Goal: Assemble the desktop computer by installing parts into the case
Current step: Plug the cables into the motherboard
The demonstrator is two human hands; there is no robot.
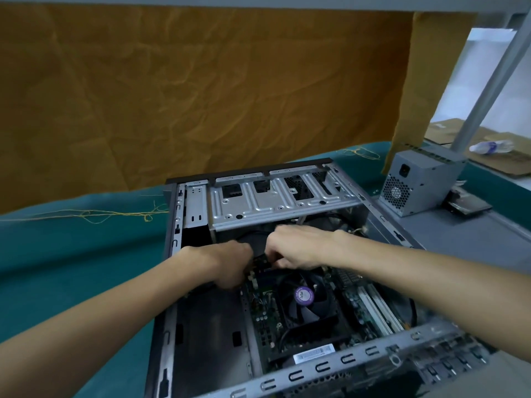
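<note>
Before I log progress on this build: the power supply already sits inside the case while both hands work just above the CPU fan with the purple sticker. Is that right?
Not quite. In the head view the power supply stands outside the case, on the table to its right. The rest holds: the left hand and right hand work just above the CPU fan with the purple sticker.

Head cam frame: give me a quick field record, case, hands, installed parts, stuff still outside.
case: open computer case, lying on the green cloth
left hand: left hand inside case, fingers curled on a small dark part above the fan
right hand: right hand pinching the same part from the other side
installed: motherboard with CPU fan, purple hub sticker
drive cage: metal drive cage, far end of the case
outside case: power supply standing to the right
part identity: too blurred to tell
</note>
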